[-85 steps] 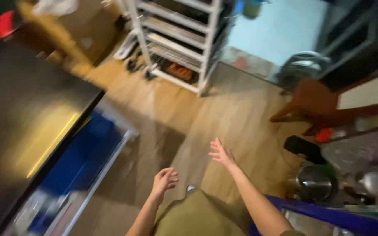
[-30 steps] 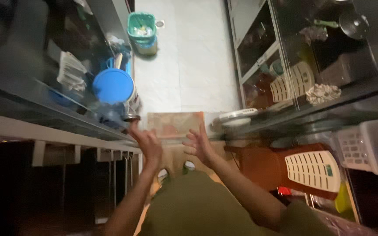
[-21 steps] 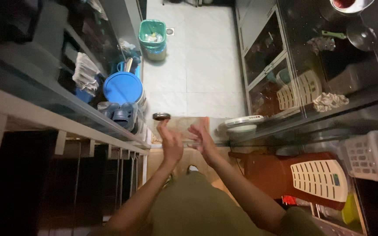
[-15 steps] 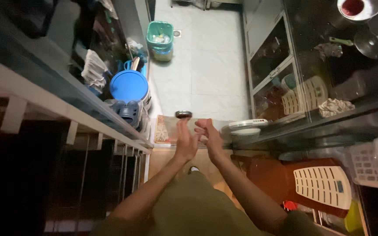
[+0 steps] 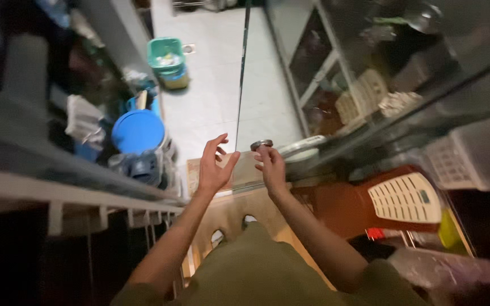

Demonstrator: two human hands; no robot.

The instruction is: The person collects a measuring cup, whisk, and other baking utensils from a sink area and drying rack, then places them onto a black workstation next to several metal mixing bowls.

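Observation:
A glass door panel stands edge-on in front of me, with a round dark metal knob on it. My right hand has its fingers closed around that knob. My left hand is open with fingers spread, its palm against or just beside the glass on the left of the knob. Both forearms reach forward from my olive-green clothing at the bottom of the view.
A blue-lidded bucket and cluttered dark shelves stand at left. A green basket sits on the pale tiled floor beyond. A brown plastic chair, a white basket and glass-fronted shelving fill the right.
My hands have come forward from in front of my body to the glass door. The right hand has taken hold of the knob, and the door's edge now shows as a thin upright line.

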